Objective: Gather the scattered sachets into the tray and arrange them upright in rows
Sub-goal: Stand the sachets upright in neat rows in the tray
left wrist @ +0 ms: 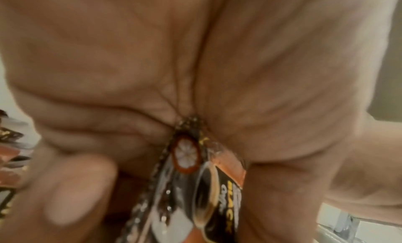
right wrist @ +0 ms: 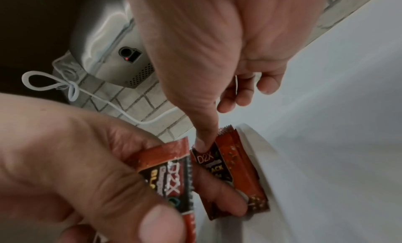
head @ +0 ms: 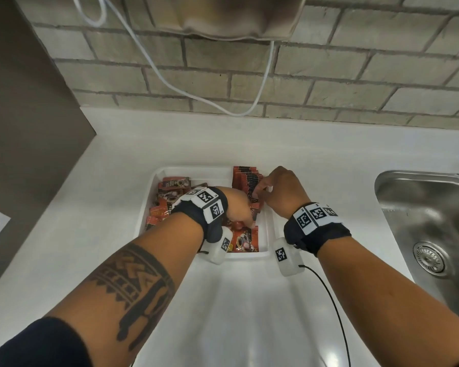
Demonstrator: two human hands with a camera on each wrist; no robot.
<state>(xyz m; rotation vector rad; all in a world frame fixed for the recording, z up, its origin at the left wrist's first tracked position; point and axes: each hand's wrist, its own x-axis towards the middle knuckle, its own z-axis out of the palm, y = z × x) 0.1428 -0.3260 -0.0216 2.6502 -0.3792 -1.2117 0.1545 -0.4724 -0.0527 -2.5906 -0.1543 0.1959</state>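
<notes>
A white tray (head: 196, 169) sits on the white counter. Several red-and-black sachets (head: 167, 197) lie loose in its left part. A row of upright sachets (head: 245, 177) stands along its right wall (right wrist: 261, 152). My left hand (head: 237, 207) is over the middle of the tray and grips one sachet (right wrist: 165, 171) between thumb and fingers. The left wrist view shows this sachet (left wrist: 208, 186) folded into the palm (left wrist: 152, 75). My right hand (head: 281, 186) hovers at the row, its thumb (right wrist: 202, 143) pressing the front sachet (right wrist: 234, 169), its other fingers loosely curled.
A steel sink (head: 421, 221) is set into the counter at the right. The brick wall behind carries a mounted appliance (head: 236, 17) and a hanging white cable (head: 170, 83). A dark panel (head: 24, 128) borders the left side. A black wire (head: 329, 300) trails from the right wrist.
</notes>
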